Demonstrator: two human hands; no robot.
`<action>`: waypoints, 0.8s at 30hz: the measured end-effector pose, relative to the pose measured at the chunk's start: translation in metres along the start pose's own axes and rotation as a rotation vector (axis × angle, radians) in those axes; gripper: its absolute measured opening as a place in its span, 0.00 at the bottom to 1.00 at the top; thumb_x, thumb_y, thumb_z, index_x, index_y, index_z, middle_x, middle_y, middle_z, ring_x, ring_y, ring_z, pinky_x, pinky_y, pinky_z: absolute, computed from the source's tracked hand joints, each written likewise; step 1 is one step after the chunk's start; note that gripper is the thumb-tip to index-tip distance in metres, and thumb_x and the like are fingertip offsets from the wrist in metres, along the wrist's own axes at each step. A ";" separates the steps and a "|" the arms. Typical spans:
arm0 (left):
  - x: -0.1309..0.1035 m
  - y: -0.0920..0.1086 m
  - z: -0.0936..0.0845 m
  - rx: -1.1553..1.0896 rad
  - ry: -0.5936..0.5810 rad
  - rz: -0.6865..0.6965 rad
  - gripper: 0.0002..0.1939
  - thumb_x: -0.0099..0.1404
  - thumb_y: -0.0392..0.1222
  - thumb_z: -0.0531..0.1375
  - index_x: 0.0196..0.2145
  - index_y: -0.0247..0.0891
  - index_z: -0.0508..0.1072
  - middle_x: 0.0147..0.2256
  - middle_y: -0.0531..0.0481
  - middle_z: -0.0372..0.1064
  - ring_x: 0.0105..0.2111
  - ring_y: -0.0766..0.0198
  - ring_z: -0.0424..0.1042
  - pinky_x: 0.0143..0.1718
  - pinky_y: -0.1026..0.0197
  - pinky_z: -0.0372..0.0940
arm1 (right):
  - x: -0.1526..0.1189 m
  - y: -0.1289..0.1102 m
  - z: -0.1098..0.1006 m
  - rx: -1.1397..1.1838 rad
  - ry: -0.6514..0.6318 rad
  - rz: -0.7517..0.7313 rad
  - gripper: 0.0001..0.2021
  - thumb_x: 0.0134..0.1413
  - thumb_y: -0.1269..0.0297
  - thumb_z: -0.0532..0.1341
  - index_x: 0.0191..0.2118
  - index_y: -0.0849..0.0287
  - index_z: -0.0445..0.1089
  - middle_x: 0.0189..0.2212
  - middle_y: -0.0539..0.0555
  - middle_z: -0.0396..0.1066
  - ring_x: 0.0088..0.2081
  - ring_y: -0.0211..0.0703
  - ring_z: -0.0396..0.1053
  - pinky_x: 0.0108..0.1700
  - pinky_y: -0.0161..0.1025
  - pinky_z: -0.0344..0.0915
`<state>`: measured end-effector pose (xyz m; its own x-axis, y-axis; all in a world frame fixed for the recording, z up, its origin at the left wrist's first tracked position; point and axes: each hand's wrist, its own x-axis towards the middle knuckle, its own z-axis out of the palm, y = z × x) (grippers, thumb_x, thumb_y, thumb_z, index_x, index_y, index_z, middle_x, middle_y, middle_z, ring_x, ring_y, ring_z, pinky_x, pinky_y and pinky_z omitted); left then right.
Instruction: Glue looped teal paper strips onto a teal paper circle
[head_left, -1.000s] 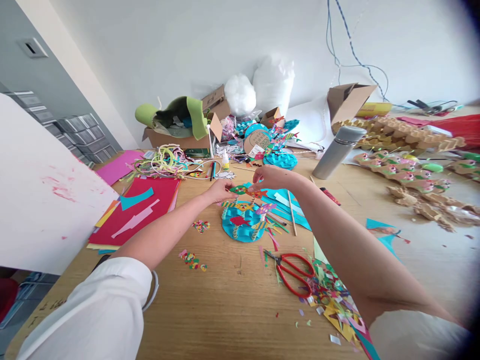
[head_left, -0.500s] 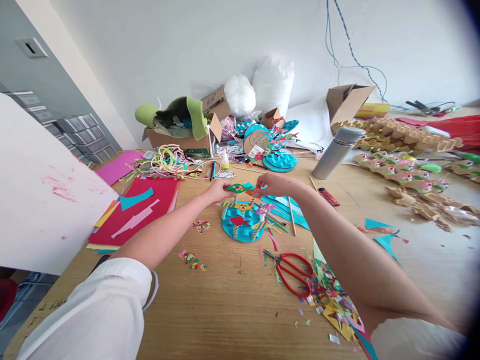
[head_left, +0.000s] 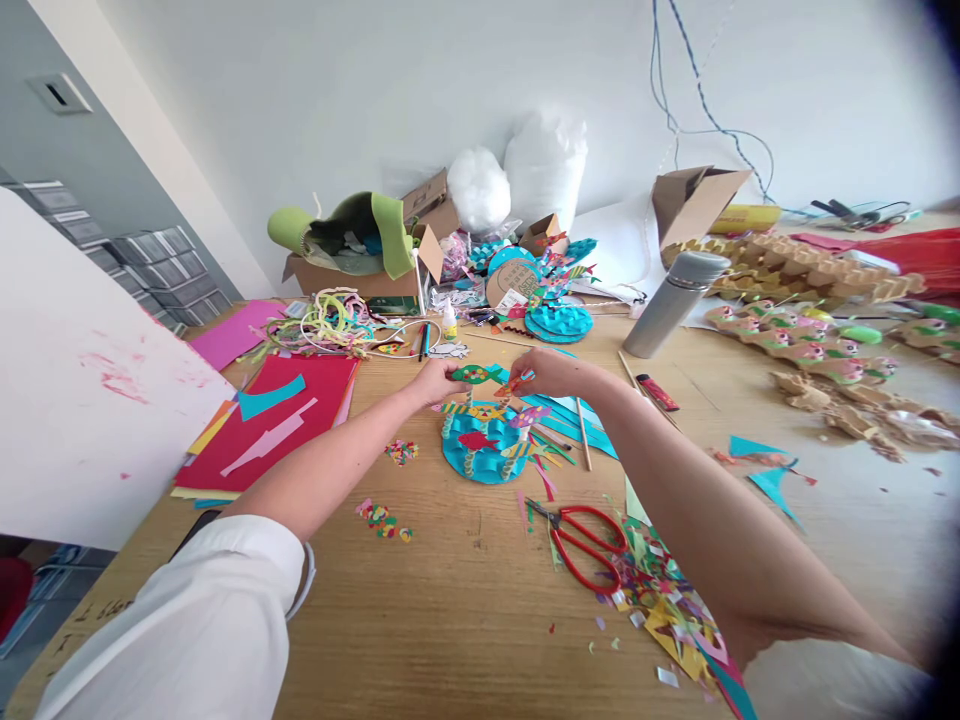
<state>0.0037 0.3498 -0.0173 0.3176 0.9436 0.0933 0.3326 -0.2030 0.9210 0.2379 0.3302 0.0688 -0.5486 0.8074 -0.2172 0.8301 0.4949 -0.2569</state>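
A round blue paper craft [head_left: 489, 466] stands on the wooden table, with several colourful paper fish raised on twisted stems above it. At its back left, my left hand [head_left: 435, 383] pinches the edge of a green spotted fish [head_left: 472, 374]. My right hand [head_left: 546, 372] is closed on an orange fish [head_left: 514, 384] at the back right of the craft. A red fish [head_left: 478, 441] and a purple fish [head_left: 531, 417] sit lower, untouched by either hand.
Red-handled scissors [head_left: 589, 545] lie in front, beside paper scraps [head_left: 667, 590]. Red paper sheets [head_left: 281, 420] are on the left. A grey bottle [head_left: 675, 303] stands behind my right forearm. Boxes, pipe cleaners [head_left: 337, 322] and egg-carton crafts [head_left: 806, 340] line the back.
The orange fish in my right hand has tilted and shows more clearly. Both hands stay nearly in place, and the view has shifted very slightly.
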 end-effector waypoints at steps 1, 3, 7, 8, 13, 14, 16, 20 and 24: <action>0.000 0.000 0.000 -0.008 -0.005 -0.008 0.17 0.43 0.44 0.74 0.29 0.33 0.80 0.28 0.49 0.76 0.30 0.59 0.74 0.35 0.59 0.68 | 0.000 0.001 0.001 0.006 0.000 -0.007 0.14 0.50 0.63 0.63 0.44 0.60 0.78 0.37 0.54 0.79 0.37 0.43 0.72 0.35 0.34 0.61; -0.001 0.000 0.000 -0.026 -0.018 -0.028 0.17 0.43 0.44 0.74 0.31 0.32 0.80 0.30 0.48 0.77 0.30 0.59 0.74 0.37 0.58 0.68 | 0.001 0.002 0.002 0.016 -0.002 -0.021 0.14 0.50 0.63 0.63 0.43 0.60 0.78 0.37 0.53 0.79 0.37 0.43 0.72 0.36 0.34 0.61; -0.002 0.000 0.000 -0.051 -0.023 -0.048 0.18 0.43 0.45 0.74 0.32 0.33 0.79 0.29 0.49 0.76 0.29 0.61 0.74 0.36 0.59 0.67 | 0.001 0.003 0.002 0.026 -0.003 -0.033 0.13 0.50 0.63 0.63 0.42 0.61 0.78 0.37 0.54 0.79 0.37 0.44 0.72 0.36 0.34 0.61; -0.003 0.000 0.000 -0.055 -0.023 -0.052 0.19 0.43 0.45 0.74 0.32 0.33 0.79 0.29 0.50 0.76 0.29 0.61 0.74 0.36 0.60 0.67 | 0.001 0.003 0.002 0.027 -0.002 -0.033 0.13 0.50 0.63 0.63 0.42 0.61 0.77 0.37 0.54 0.79 0.37 0.43 0.72 0.36 0.34 0.61; -0.005 0.000 0.000 -0.070 -0.022 -0.060 0.18 0.42 0.46 0.74 0.30 0.33 0.78 0.27 0.53 0.74 0.28 0.63 0.72 0.33 0.62 0.65 | 0.000 0.003 0.001 0.031 0.000 -0.029 0.12 0.51 0.63 0.63 0.41 0.61 0.77 0.36 0.54 0.78 0.36 0.43 0.72 0.35 0.34 0.61; -0.006 0.000 -0.001 -0.071 -0.020 -0.060 0.18 0.42 0.45 0.73 0.29 0.33 0.78 0.26 0.53 0.74 0.27 0.63 0.72 0.33 0.62 0.65 | 0.000 0.003 0.001 0.032 0.000 -0.028 0.12 0.51 0.63 0.63 0.41 0.61 0.77 0.36 0.54 0.78 0.36 0.43 0.72 0.35 0.34 0.61; -0.006 -0.001 -0.001 -0.071 -0.016 -0.061 0.16 0.43 0.45 0.73 0.28 0.34 0.77 0.25 0.54 0.73 0.27 0.64 0.71 0.33 0.63 0.64 | 0.000 0.004 0.001 0.031 0.001 -0.025 0.12 0.52 0.64 0.63 0.41 0.61 0.77 0.37 0.54 0.79 0.37 0.43 0.72 0.35 0.34 0.61; -0.006 -0.002 -0.001 -0.071 -0.013 -0.060 0.15 0.43 0.43 0.73 0.28 0.34 0.76 0.24 0.56 0.72 0.26 0.65 0.70 0.32 0.63 0.63 | 0.001 0.003 0.001 0.025 0.002 -0.023 0.11 0.52 0.64 0.62 0.41 0.60 0.77 0.36 0.54 0.79 0.36 0.43 0.72 0.34 0.33 0.60; -0.006 -0.002 0.000 -0.070 -0.022 -0.064 0.15 0.45 0.43 0.72 0.29 0.34 0.76 0.22 0.57 0.70 0.23 0.67 0.68 0.28 0.65 0.62 | 0.001 0.003 0.001 0.014 0.007 -0.016 0.12 0.52 0.63 0.62 0.41 0.60 0.77 0.36 0.54 0.79 0.35 0.43 0.72 0.33 0.34 0.60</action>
<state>0.0015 0.3448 -0.0199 0.3177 0.9479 0.0254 0.2900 -0.1227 0.9491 0.2391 0.3323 0.0668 -0.5611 0.8016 -0.2066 0.8197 0.5032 -0.2737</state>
